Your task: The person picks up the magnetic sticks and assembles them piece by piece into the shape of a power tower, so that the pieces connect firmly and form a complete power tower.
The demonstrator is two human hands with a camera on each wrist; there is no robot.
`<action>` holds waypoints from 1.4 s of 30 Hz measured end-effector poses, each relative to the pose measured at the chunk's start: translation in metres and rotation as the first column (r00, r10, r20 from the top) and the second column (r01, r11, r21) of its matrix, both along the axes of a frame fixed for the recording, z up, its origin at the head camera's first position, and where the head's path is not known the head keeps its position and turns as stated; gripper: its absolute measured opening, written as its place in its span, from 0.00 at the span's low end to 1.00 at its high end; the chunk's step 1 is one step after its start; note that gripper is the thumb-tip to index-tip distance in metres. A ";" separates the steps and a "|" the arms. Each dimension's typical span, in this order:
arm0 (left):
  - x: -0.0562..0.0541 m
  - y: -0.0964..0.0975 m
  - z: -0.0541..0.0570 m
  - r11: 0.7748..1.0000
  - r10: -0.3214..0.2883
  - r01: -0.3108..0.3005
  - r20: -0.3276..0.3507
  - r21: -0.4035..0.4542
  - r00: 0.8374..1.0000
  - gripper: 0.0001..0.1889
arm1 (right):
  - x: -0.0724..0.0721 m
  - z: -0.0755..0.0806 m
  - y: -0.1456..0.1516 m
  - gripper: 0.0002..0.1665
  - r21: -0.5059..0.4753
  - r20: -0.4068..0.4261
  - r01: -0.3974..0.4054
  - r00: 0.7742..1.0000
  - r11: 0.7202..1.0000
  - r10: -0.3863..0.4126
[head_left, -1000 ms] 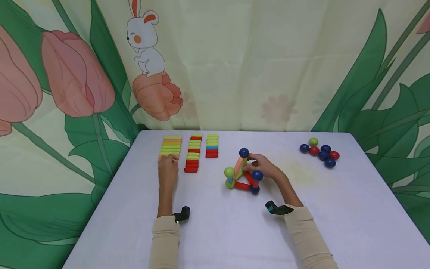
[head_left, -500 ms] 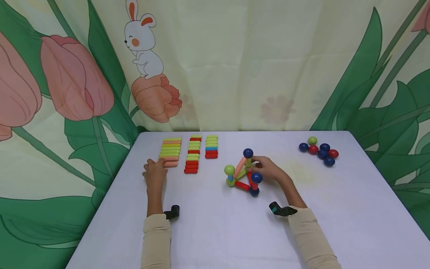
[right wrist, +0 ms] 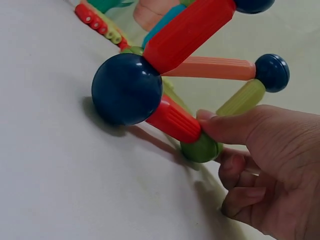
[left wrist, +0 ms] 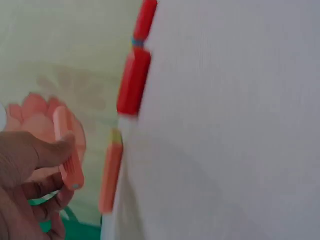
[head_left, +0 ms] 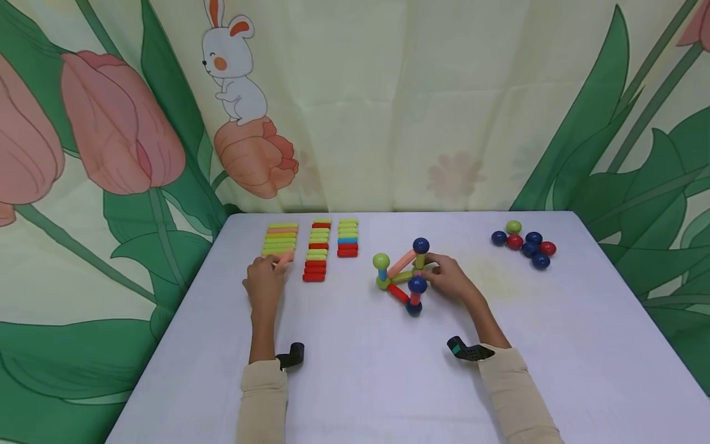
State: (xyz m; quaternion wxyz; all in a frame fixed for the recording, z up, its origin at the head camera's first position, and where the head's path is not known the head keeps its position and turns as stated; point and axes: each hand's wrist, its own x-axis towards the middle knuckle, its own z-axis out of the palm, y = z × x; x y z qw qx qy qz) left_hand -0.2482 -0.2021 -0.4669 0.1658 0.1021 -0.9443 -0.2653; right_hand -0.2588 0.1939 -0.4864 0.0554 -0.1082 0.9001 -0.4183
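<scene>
My left hand (head_left: 263,280) pinches a salmon-coloured magnetic rod (left wrist: 70,150) between thumb and fingers, raised off the table beside the left row of rods (head_left: 280,239). Right of the table's middle stands a magnetic ball-and-rod frame with a three-cornered base. Blue balls (head_left: 418,284) and a green ball (head_left: 381,261) top its short uprights, and a salmon rod (right wrist: 215,68) slopes up to the rear blue ball (right wrist: 272,73). My right hand (head_left: 449,279) grips the frame at its rear corner, thumb and fingers at a lower green ball (right wrist: 200,148).
Two more rows of rods, one mostly red and green (head_left: 316,253) and a shorter one (head_left: 347,237), lie right of the left row. Loose blue, red and green balls (head_left: 530,249) cluster at the back right. A printed curtain (head_left: 355,105) hangs behind the table.
My left hand moves left off the rods, then takes up a salmon rod from the row's near end. The frame turns under my right hand, its rear blue ball shifting right.
</scene>
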 end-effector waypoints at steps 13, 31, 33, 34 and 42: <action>0.006 0.090 -0.004 0.677 -0.469 0.330 0.040 0.658 0.882 0.17 | 0.008 -0.006 -0.009 0.22 -0.030 -0.065 0.134 0.989 0.990 -0.136; 0.011 0.134 -0.022 0.569 -0.675 0.411 0.118 0.712 0.729 0.21 | 0.015 -0.007 -0.010 0.29 -0.002 -0.014 0.155 0.988 0.988 -0.155; 0.011 0.136 -0.022 0.561 -0.690 0.422 0.120 0.712 0.713 0.22 | 0.016 -0.007 -0.010 0.29 0.003 -0.017 0.156 0.988 0.988 -0.156; 0.012 0.137 -0.022 0.555 -0.697 0.428 0.118 0.713 0.707 0.23 | 0.016 -0.007 -0.010 0.29 0.004 -0.015 0.157 0.987 0.988 -0.157; 0.015 0.141 -0.019 0.525 -0.727 0.475 0.082 0.706 0.682 0.24 | 0.015 -0.009 -0.008 0.29 0.015 -0.015 0.168 0.986 0.986 -0.168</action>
